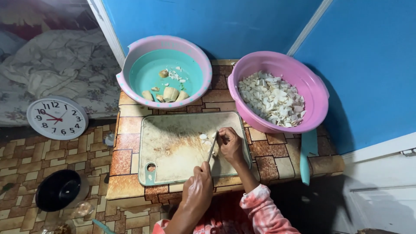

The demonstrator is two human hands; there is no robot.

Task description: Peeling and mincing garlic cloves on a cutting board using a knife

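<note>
Knife [212,149] clenched in the left hand [198,188]; right hand [230,145] pins small white pieces [203,137] on the cutting board [173,147], below the pink bowl [316,93]. Pieces look firm, light, slippery: pinch near the cut.

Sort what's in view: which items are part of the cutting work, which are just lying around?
In use:
left hand gripping the knife
right hand on the white pieces
cutting board
pink basin of cut white chips
teal-lined basin with whole chunks

Lying about:
wall clock on the floor
black bowl
teal tool at the table edge
crumpled cloth
</note>
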